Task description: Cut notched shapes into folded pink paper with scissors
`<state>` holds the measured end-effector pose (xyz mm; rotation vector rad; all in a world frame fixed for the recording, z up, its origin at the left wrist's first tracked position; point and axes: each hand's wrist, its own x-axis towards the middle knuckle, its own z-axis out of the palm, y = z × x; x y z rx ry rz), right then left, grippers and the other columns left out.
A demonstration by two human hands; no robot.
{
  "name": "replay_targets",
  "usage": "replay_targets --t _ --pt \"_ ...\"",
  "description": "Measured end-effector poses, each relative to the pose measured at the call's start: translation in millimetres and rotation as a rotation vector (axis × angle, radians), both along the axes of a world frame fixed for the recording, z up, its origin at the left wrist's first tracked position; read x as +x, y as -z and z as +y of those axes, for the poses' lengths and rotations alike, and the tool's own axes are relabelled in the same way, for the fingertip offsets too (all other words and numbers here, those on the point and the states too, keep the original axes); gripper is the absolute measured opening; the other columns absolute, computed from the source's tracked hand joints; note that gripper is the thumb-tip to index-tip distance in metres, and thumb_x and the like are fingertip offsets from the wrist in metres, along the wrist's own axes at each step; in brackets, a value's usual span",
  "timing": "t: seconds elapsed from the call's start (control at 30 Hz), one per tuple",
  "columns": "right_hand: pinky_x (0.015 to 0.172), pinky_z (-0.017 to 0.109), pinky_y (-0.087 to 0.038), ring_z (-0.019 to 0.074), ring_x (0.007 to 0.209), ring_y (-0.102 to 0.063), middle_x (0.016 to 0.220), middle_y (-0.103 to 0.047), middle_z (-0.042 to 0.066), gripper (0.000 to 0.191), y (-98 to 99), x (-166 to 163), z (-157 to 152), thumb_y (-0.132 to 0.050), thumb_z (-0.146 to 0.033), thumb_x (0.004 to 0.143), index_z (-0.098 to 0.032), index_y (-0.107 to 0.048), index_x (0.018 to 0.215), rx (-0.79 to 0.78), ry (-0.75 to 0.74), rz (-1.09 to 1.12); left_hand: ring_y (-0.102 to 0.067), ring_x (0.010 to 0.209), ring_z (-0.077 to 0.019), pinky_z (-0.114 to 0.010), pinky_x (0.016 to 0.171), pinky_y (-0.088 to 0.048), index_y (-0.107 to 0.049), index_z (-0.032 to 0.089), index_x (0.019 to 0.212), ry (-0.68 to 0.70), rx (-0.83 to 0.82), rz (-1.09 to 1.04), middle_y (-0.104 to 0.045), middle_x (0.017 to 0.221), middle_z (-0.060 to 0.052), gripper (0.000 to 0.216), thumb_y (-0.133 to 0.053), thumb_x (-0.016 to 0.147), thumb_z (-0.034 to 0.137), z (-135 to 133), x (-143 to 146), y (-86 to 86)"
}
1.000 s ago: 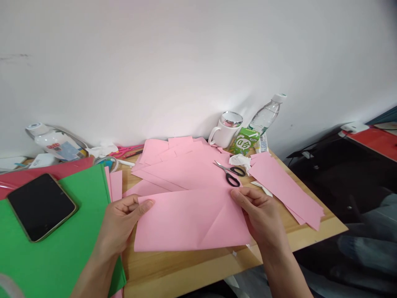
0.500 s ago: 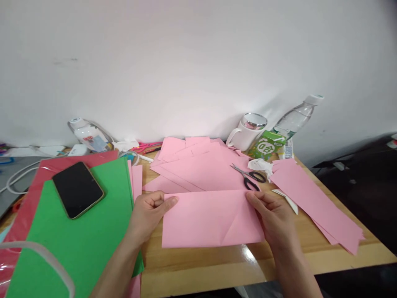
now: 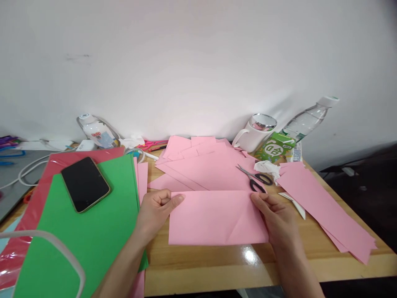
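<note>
A folded pink paper sheet (image 3: 214, 217) with diagonal creases lies on the wooden table (image 3: 198, 269) in front of me. My left hand (image 3: 156, 211) pinches its upper left corner, thumb on top and fingers curled. My right hand (image 3: 276, 217) grips its right edge, fingers over the upper right corner. Just behind the sheet lies a pile of pink sheets (image 3: 201, 165). Black-handled scissors (image 3: 256, 178) rest on that pile, close to my right fingertips.
Green paper (image 3: 93, 231) on red paper fills the left, with a black phone (image 3: 85, 184) on top. Pink strips (image 3: 325, 207) lie at right. A white mug (image 3: 256, 134), green carton (image 3: 274, 147), water bottle (image 3: 307, 122) and tissue (image 3: 266, 166) stand along the wall.
The view has swung left, so the table contents sit further right in the picture. Both hands keep hold of the same pink sheet, which stays flat on the table.
</note>
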<state>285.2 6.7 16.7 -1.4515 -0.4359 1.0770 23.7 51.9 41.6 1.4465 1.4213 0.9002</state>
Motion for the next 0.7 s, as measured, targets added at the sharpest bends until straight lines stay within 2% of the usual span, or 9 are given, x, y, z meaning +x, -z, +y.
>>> replay_targets --t 0.23,0.37,0.57,0.63,0.7 --pt "0.041 0.017 -0.040 0.0092 0.047 -0.053 0.059 -0.066 -0.002 0.031 6.6 2.2 0.1 -0.080 -0.040 0.055 -0.016 -0.066 0.068 -0.012 -0.028 -0.080 -0.012 0.050 -0.0070 -0.024 0.046 -0.009 -0.022 0.021 0.049 0.000 0.006 0.002 -0.013 0.053 0.007 0.047 -0.059 0.071 0.041 1.7 1.3 0.7" --pt "0.044 0.020 -0.041 0.0125 0.049 -0.055 0.059 -0.066 0.000 0.036 3.8 1.5 -2.0 -0.077 -0.046 0.057 -0.015 -0.066 0.072 -0.082 -0.043 -0.243 -0.014 0.049 -0.0067 -0.023 0.045 -0.011 -0.022 0.021 0.051 0.039 -0.045 0.012 -0.014 0.053 0.008 0.047 -0.057 0.072 0.044 3.8 0.1 4.7" --pt "0.051 0.025 -0.042 0.0189 0.061 -0.060 0.068 -0.068 0.005 0.037 11.4 3.1 -26.8 -0.059 -0.052 0.072 -0.015 -0.064 0.075 -0.087 -0.226 -0.588 -0.025 0.048 -0.0073 -0.022 0.045 -0.017 -0.034 0.020 0.055 0.382 -0.202 0.144 -0.027 0.053 0.007 0.038 -0.051 0.074 0.048 6.6 -6.8 0.1" --pt "0.053 0.026 -0.042 0.0199 0.061 -0.061 0.067 -0.067 0.006 0.037 17.1 1.1 -37.0 -0.052 -0.051 0.077 -0.016 -0.061 0.073 -0.088 -0.291 -0.676 -0.031 0.047 -0.0084 -0.022 0.045 -0.022 -0.038 0.019 0.058 0.480 -0.234 0.266 -0.033 0.052 0.007 0.034 -0.047 0.075 0.047 6.1 -9.6 -1.5" --pt "0.055 0.028 -0.042 0.0202 0.061 -0.060 0.066 -0.065 0.005 0.035 21.3 -2.7 -44.7 -0.047 -0.048 0.082 -0.017 -0.059 0.072 -0.109 -0.329 -0.797 -0.034 0.047 -0.0094 -0.023 0.046 -0.024 -0.038 0.020 0.056 0.518 -0.216 0.406 -0.034 0.052 0.006 0.031 -0.045 0.075 0.043 4.0 -11.3 -1.6"
